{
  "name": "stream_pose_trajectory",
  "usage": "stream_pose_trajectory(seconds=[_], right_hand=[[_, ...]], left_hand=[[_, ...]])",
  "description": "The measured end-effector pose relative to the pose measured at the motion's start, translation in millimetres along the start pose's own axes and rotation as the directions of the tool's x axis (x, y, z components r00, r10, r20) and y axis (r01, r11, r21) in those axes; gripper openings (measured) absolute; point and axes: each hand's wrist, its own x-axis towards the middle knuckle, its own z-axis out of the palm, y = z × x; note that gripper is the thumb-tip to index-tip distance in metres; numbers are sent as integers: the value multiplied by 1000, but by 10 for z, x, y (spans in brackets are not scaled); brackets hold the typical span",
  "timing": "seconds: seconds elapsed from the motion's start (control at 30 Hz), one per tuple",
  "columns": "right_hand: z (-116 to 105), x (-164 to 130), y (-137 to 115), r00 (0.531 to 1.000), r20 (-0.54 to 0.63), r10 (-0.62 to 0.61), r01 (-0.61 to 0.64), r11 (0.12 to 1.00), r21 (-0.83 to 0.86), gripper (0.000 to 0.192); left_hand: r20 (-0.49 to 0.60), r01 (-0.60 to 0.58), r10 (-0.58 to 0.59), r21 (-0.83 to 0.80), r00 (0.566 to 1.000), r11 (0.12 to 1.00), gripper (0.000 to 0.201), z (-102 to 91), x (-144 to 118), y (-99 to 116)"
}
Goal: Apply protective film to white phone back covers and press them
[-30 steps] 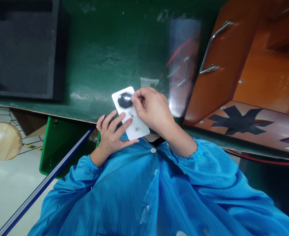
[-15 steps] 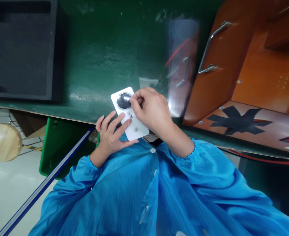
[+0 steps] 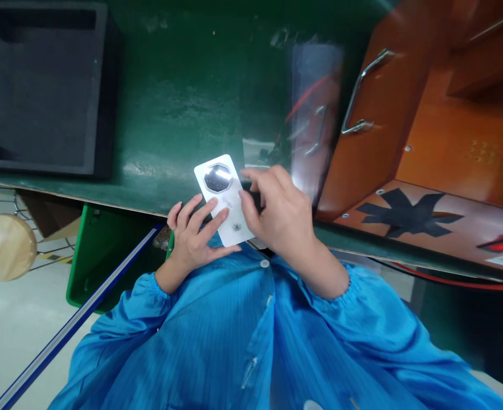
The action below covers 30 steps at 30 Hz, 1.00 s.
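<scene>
**White card sits between my two hands**

I hold a flat white plastic card with a shiny dark eight-sided window (image 3: 224,199) just above the near edge of the green table top (image 3: 183,108). Its long side runs from near my chest up and to the left, with the shiny window at the far end.

My left hand (image 3: 191,233) is under the card's near left part. Its fingers are spread out and lie flat along the card, so it holds the card up.

My right hand (image 3: 283,213) is on the card's right side. Its fingers are curled, and the fingertips (image 3: 246,196) touch the right edge in a light pinch. I cannot tell if the thumb is under the card.

Both hands touch the card. The window lies up and left of my right fingertips, very near.

An orange metal box with a silver handle (image 3: 405,114) stands well off to the right.
</scene>
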Motion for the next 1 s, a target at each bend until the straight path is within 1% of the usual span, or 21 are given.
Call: stream_pose_trajectory(seconds=[0.07,0.13,0.2,0.27,0.33,0.4,0.43,0.5,0.57,0.63,0.7,0.73,0.77,0.8,0.87,0.9,0.93,0.97,1.0], right_hand=[[-104,-160,-34,988,52,-147,146,989,16,40],[-189,-303,-74,952,123,-279,280,960,16,48],[-233,-403,-122,920,177,-350,358,934,-11,50],[-235,-451,-168,907,181,-380,396,917,-59,45],[-214,-454,-195,899,148,-413,431,894,-122,37],[-211,-438,-197,887,82,-454,461,866,-193,31],[-230,-435,-191,879,41,-476,472,852,-225,30],[-330,-458,-170,859,-66,-508,477,839,-261,30],[-510,-542,-144,844,-180,-504,457,854,-250,30],[-732,-687,-100,847,-266,-460,406,883,-236,29],[-945,-856,-10,859,-341,-382,301,916,-266,32],[-1041,-932,62,853,-397,-340,231,927,-297,37],[-1131,-994,154,832,-463,-305,156,930,-333,44],[-1216,-1036,265,796,-534,-287,82,924,-374,51],[-1377,-1048,522,698,-643,-314,-39,881,-472,60],[-1453,-1019,657,662,-668,-340,-90,849,-521,60],[-1525,-971,789,642,-677,-361,-131,818,-560,58],[-1592,-910,912,638,-677,-367,-161,797,-582,55],[-1653,-844,1024,655,-669,-351,-180,788,-589,51]], left_hand=[[11,25,-25,-27,1000,999,69,-46,28,22],[5,50,-50,-76,999,996,70,-103,62,44],[-2,57,-57,-135,998,989,72,-161,93,63],[-5,46,-48,-189,999,981,70,-210,121,80],[-8,23,-26,-232,1000,972,65,-246,158,96],[-15,-1,-3,-271,1000,963,62,-275,211,109],[-29,-11,3,-289,1000,957,63,-289,243,110],[-89,-24,-4,-310,996,951,69,-321,314,87],[-158,-23,-26,-301,987,953,74,-349,385,15],[-185,-13,-39,-271,982,963,71,-347,453,-112],[-179,-10,-33,-236,983,972,64,-284,519,-264],[-179,-16,-24,-220,983,975,62,-229,551,-333],[-185,-22,-16,-199,983,980,60,-166,580,-387],[-194,-28,-6,-174,981,984,58,-102,605,-423],[-210,-73,52,-97,976,993,49,5,645,-444],[-211,-108,96,-47,973,993,42,37,660,-436],[-209,-142,139,2,968,990,36,55,675,-421],[-204,-171,176,43,963,984,30,59,691,-404],[-195,-195,205,72,959,978,25,53,709,-387]])
